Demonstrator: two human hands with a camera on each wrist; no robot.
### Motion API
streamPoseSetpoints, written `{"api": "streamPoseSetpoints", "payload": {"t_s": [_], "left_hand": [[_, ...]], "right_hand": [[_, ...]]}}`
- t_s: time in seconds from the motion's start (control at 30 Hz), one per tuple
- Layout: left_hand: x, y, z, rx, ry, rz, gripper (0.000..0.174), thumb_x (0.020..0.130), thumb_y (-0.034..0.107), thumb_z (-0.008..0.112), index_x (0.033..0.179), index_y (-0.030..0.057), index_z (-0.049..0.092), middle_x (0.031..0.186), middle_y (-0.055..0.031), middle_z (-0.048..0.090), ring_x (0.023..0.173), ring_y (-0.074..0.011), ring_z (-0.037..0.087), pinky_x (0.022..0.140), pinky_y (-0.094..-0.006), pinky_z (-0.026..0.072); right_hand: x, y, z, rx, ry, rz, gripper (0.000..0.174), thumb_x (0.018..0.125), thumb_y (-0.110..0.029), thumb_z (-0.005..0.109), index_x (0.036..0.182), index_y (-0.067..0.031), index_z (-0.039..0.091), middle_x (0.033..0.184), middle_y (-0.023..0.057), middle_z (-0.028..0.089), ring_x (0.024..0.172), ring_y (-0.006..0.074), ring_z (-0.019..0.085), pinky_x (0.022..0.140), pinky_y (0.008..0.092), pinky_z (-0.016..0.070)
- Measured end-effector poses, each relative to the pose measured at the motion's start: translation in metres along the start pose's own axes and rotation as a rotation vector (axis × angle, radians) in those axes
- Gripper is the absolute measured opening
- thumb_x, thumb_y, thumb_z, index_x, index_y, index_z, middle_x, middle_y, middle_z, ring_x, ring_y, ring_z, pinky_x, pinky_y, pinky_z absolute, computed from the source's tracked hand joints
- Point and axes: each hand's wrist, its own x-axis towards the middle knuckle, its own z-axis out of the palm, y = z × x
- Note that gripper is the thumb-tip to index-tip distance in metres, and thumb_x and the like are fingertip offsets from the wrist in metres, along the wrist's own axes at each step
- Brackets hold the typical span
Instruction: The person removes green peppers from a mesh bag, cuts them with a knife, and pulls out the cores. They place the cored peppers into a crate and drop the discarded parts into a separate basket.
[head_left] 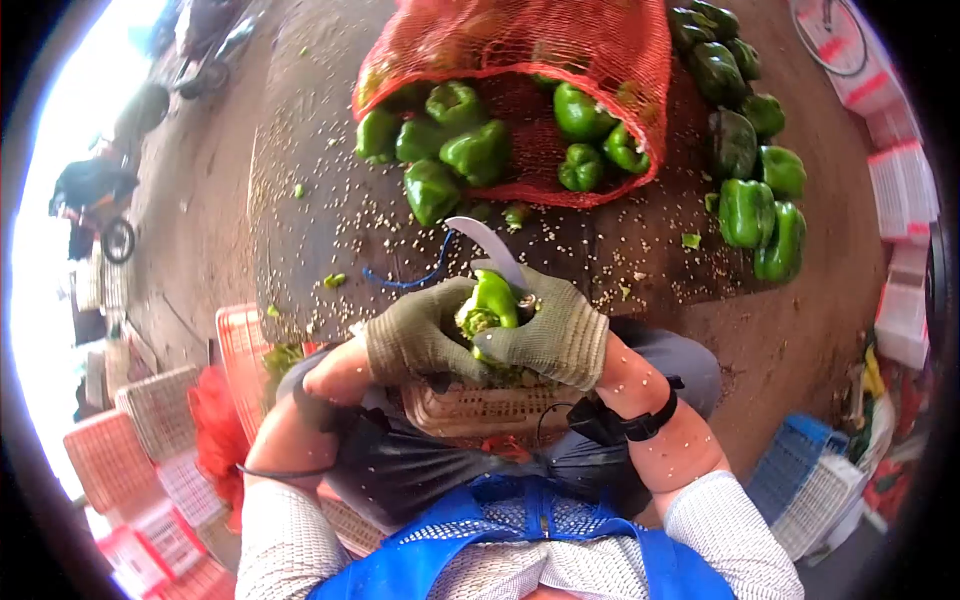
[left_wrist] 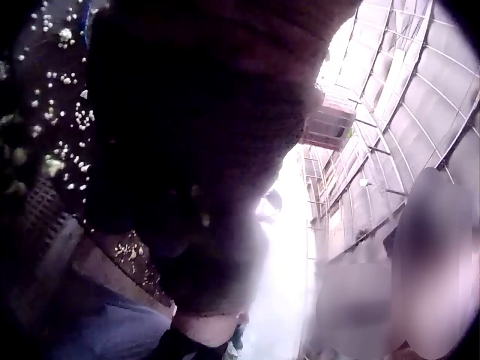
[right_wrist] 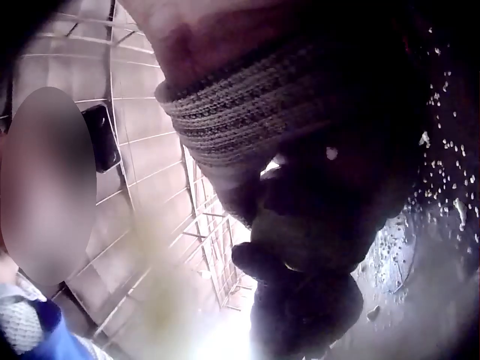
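Both hands wear grey-green knit gloves and meet over the near edge of the dark table (head_left: pixel 310 225). The left hand (head_left: pixel 420 332) grips a green bell pepper (head_left: pixel 494 297) whose pale, seedy core shows. In the right hand (head_left: pixel 556 332) is a knife with a curved blade (head_left: pixel 484 240) that points up and to the left, its handle mostly hidden by the glove. The right thumb lies against the pepper. In the wrist views the left glove (left_wrist: pixel 195 135) and right glove (right_wrist: pixel 315 202) are dark and hide the work.
A red mesh bag (head_left: pixel 510 40) lies with its mouth toward me, green peppers (head_left: pixel 476 152) in and before it. More peppers (head_left: pixel 746 212) line the right side. Seeds and a blue string (head_left: pixel 408 284) lie on the table. A plastic basket (head_left: pixel 490 410) sits below the hands.
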Motion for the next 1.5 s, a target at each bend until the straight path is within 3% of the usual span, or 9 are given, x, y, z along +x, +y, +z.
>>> {"api": "streamPoseSetpoints", "payload": {"t_s": [0.23,0.27,0.43,0.53,0.57,0.77,1.13,1.3,1.5], "left_hand": [[0.001,-0.001,-0.003,-0.212,0.116,0.038,0.063,0.076,0.012,0.083,0.131,0.0023,0.055,0.127,-0.0059,0.064,0.117,-0.0173,0.059,0.103,-0.036,0.0468],[0.002,0.001,-0.004,-0.166,0.164,-0.015,0.062,0.08,0.005,0.079,0.135,0.0019,0.051,0.118,-0.0066,0.066,0.104,-0.0147,0.064,0.089,-0.0318,0.0545],[0.006,0.003,-0.002,-0.219,0.122,0.109,0.062,0.082,0.008,0.078,0.136,0.0023,0.049,0.12,-0.0056,0.065,0.11,-0.0153,0.062,0.094,-0.0328,0.0523],[0.011,0.011,0.005,-0.203,0.013,0.213,0.064,0.081,0.019,0.081,0.135,0.0031,0.051,0.126,-0.005,0.063,0.118,-0.0157,0.058,0.104,-0.0349,0.0454],[0.013,0.015,0.012,-0.076,0.109,0.152,0.067,0.081,0.022,0.082,0.136,0.0032,0.049,0.126,-0.0049,0.063,0.116,-0.016,0.059,0.103,-0.0344,0.0461],[0.016,0.01,0.012,-0.035,0.204,0.133,0.066,0.09,0.043,0.071,0.135,0.0018,0.048,0.119,-0.0057,0.064,0.107,-0.016,0.062,0.093,-0.0312,0.0516],[0.034,0.018,0.016,0.071,0.305,0.151,0.063,0.09,0.048,0.069,0.129,0.0012,0.053,0.113,-0.0041,0.064,0.101,-0.013,0.061,0.086,-0.0281,0.0511],[0.026,0.03,0.031,0.073,0.268,-0.007,0.043,0.082,0.022,0.08,0.115,0.0039,0.061,0.104,0.0011,0.064,0.092,-0.0102,0.059,0.084,-0.028,0.0506],[0.006,0.009,0.031,-0.359,0.117,-0.14,0.055,0.077,0.032,0.084,0.118,0.0024,0.062,0.108,-0.0033,0.067,0.096,-0.0154,0.063,0.085,-0.03,0.0523]], "right_hand": [[-0.001,-0.005,0.0,-0.16,0.16,-0.166,0.086,0.075,-0.011,0.072,0.152,-0.0093,0.034,0.125,0.0086,0.06,0.108,0.0131,0.056,0.095,0.0276,0.0462],[0.001,-0.002,0.004,-0.16,0.202,-0.207,0.084,0.075,-0.011,0.074,0.15,-0.0072,0.037,0.125,0.0083,0.06,0.107,0.0135,0.056,0.096,0.028,0.0462],[-0.009,-0.015,-0.006,-0.022,0.13,-0.062,0.082,0.076,-0.009,0.078,0.149,-0.0047,0.039,0.133,0.0076,0.056,0.117,0.013,0.052,0.101,0.0265,0.0421],[-0.002,-0.023,-0.008,-0.207,0.123,-0.307,0.087,0.077,-0.01,0.078,0.152,-0.0039,0.034,0.138,0.0071,0.053,0.118,0.0116,0.051,0.102,0.0259,0.041],[0.005,-0.006,-0.004,-0.071,0.142,-0.373,0.077,0.074,-0.01,0.08,0.142,-0.0028,0.045,0.125,0.0123,0.06,0.11,0.0154,0.059,0.096,0.0294,0.0475],[0.009,0.027,0.0,-0.456,0.364,-0.268,0.089,0.07,-0.021,0.082,0.144,-0.0019,0.038,0.133,0.0226,0.054,0.12,0.0345,0.057,0.101,0.0383,0.0478],[0.005,0.024,0.002,-0.416,0.534,-0.286,0.095,0.07,-0.029,0.083,0.148,-0.0071,0.033,0.132,0.0245,0.054,0.117,0.0405,0.057,0.098,0.0429,0.0485],[0.009,0.032,-0.001,-0.469,0.344,-0.28,0.07,0.08,-0.026,0.073,0.142,-0.0186,0.041,0.121,0.0204,0.06,0.111,0.0389,0.061,0.091,0.0423,0.0507],[0.013,0.044,0.016,-0.355,0.164,-0.421,0.037,0.083,-0.018,0.069,0.115,-0.0078,0.052,0.099,0.0118,0.062,0.093,0.0267,0.061,0.087,0.0378,0.0483]]}}
